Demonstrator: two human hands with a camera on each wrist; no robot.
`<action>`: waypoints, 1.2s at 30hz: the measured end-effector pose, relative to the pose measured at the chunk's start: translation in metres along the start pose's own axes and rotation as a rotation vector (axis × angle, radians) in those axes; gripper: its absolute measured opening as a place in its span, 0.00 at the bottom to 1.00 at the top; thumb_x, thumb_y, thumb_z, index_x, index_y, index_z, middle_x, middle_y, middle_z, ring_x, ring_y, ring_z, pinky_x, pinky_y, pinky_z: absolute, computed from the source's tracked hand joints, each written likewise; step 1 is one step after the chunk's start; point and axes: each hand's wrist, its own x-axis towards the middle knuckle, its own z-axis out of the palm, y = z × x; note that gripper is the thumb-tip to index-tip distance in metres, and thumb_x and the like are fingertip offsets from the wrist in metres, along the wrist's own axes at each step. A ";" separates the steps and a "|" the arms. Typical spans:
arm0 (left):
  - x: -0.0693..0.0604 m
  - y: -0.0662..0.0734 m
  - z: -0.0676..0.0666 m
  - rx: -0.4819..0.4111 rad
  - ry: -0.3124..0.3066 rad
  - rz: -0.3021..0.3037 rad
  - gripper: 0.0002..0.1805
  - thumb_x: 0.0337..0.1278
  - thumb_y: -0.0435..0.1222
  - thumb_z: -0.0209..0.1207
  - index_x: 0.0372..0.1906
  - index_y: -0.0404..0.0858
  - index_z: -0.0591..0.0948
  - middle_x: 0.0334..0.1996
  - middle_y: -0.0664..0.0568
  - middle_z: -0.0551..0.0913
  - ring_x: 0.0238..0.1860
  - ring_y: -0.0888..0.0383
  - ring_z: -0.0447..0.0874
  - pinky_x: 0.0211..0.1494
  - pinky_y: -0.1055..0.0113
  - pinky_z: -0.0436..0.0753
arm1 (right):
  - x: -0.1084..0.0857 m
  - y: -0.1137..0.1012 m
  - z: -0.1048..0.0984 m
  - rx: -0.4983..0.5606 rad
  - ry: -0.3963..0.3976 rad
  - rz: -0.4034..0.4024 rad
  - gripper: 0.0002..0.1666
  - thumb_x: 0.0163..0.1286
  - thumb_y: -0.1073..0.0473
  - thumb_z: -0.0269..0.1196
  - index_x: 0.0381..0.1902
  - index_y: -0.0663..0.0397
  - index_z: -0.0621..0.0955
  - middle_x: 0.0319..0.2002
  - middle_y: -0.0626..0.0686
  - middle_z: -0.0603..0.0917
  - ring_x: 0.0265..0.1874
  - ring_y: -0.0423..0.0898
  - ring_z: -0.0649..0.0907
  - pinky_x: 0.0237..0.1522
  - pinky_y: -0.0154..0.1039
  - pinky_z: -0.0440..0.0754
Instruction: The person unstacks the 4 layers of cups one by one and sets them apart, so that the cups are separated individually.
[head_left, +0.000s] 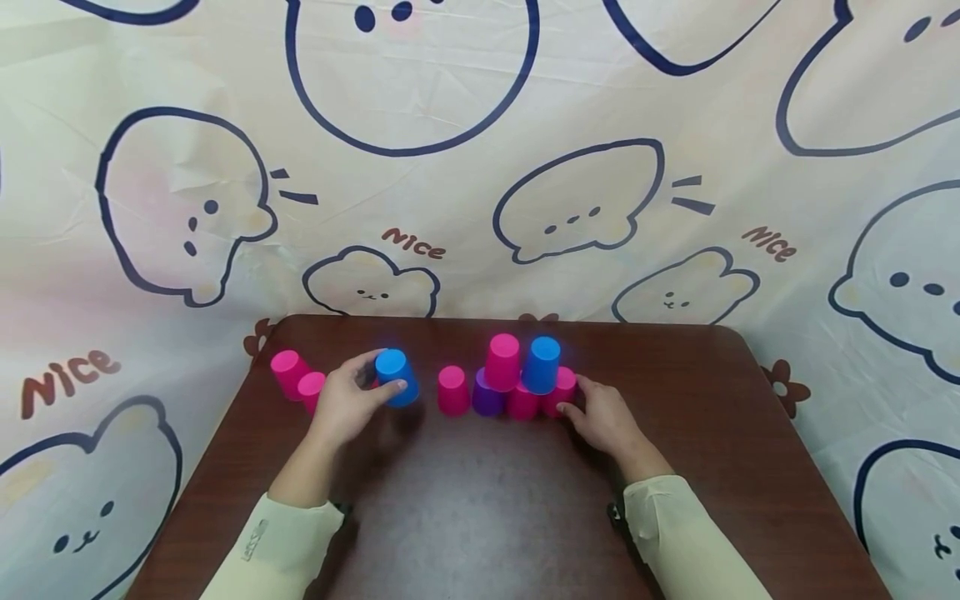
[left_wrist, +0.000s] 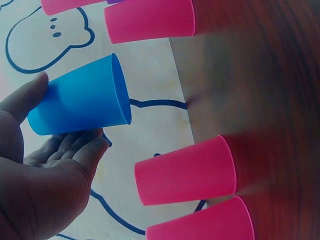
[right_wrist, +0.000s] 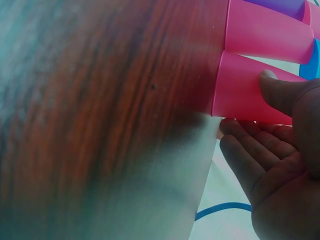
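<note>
My left hand [head_left: 348, 400] [left_wrist: 55, 185] holds a blue cup [head_left: 397, 377] [left_wrist: 82, 97] upside down above the table, thumb on one side and fingers on the other. At the right end of a row of upturned cups, my right hand [head_left: 609, 421] [right_wrist: 285, 165] grips a pink cup [head_left: 561, 390] [right_wrist: 237, 87] between thumb and fingers. The row also has a purple cup [head_left: 488, 398] and another pink cup [head_left: 522, 403]. On top of these stand a pink cup [head_left: 503, 362] and a second blue cup [head_left: 542, 365], side by side.
A separate pink cup [head_left: 453, 391] [left_wrist: 150, 21] stands just left of the purple one. Further left are pink cups [head_left: 289, 374] [left_wrist: 187, 172], one partly behind my left hand. The brown table [head_left: 480, 508] meets a patterned cloth [head_left: 465, 200] at its back edge.
</note>
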 end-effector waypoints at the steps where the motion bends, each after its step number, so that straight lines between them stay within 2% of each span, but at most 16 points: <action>1: -0.001 -0.001 -0.001 -0.001 -0.001 -0.004 0.46 0.57 0.52 0.74 0.77 0.42 0.69 0.72 0.41 0.73 0.72 0.35 0.70 0.67 0.41 0.77 | 0.000 0.000 0.000 -0.002 0.000 0.001 0.38 0.70 0.47 0.71 0.73 0.53 0.73 0.60 0.58 0.84 0.59 0.61 0.83 0.61 0.60 0.81; 11: -0.007 -0.011 -0.004 -0.021 0.009 -0.048 0.45 0.57 0.52 0.74 0.77 0.44 0.69 0.72 0.41 0.72 0.73 0.36 0.70 0.68 0.42 0.76 | 0.001 0.002 0.002 -0.014 0.002 -0.001 0.39 0.70 0.47 0.71 0.73 0.55 0.72 0.61 0.59 0.83 0.61 0.62 0.82 0.61 0.61 0.80; 23: -0.013 -0.025 -0.009 -0.042 0.002 -0.056 0.47 0.58 0.50 0.74 0.78 0.40 0.66 0.73 0.37 0.70 0.73 0.33 0.68 0.69 0.41 0.74 | 0.000 0.002 0.001 -0.006 0.005 -0.007 0.37 0.70 0.48 0.72 0.71 0.54 0.74 0.59 0.58 0.84 0.58 0.60 0.83 0.60 0.60 0.82; 36: -0.020 -0.036 -0.017 -0.006 0.002 -0.102 0.49 0.59 0.50 0.73 0.80 0.38 0.63 0.74 0.34 0.68 0.73 0.32 0.67 0.69 0.40 0.74 | 0.001 0.000 0.000 -0.001 -0.018 0.018 0.39 0.70 0.48 0.71 0.74 0.53 0.72 0.62 0.59 0.83 0.62 0.62 0.82 0.61 0.61 0.80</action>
